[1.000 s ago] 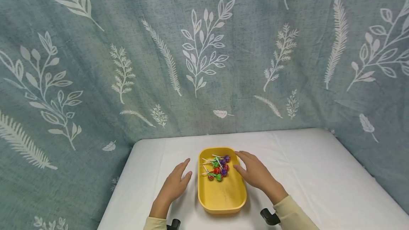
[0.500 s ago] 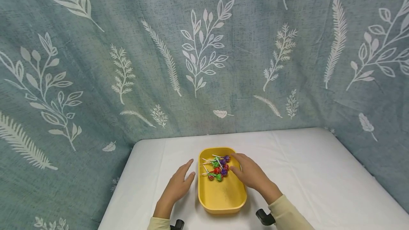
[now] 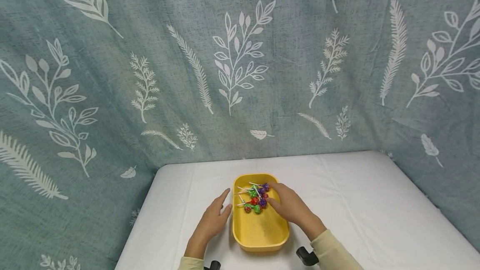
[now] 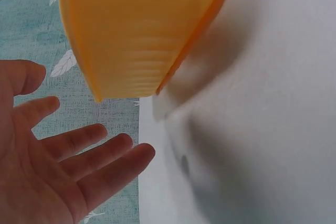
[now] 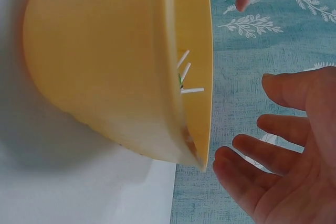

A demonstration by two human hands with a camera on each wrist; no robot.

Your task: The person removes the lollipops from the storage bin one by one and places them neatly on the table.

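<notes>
Several wrapped lollipops [image 3: 256,198] lay at the far end of our yellow tray [image 3: 258,234] on the white surface [image 3: 356,220]; none was lifted yet. Our right hand [image 3: 286,205] reached over them, grip loose and empty; our left hand [image 3: 213,222] rested open beside the tray.

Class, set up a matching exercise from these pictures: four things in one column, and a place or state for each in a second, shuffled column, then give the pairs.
1. yellow plastic tray
2. wrapped lollipops
3. left hand
4. right hand

A. open, beside the tray's left wall
B. piled at the tray's far end
C. over the tray, fingers by the sweets
D. on the white table

Pairs: 1-D, 2-B, 3-A, 4-C
</notes>
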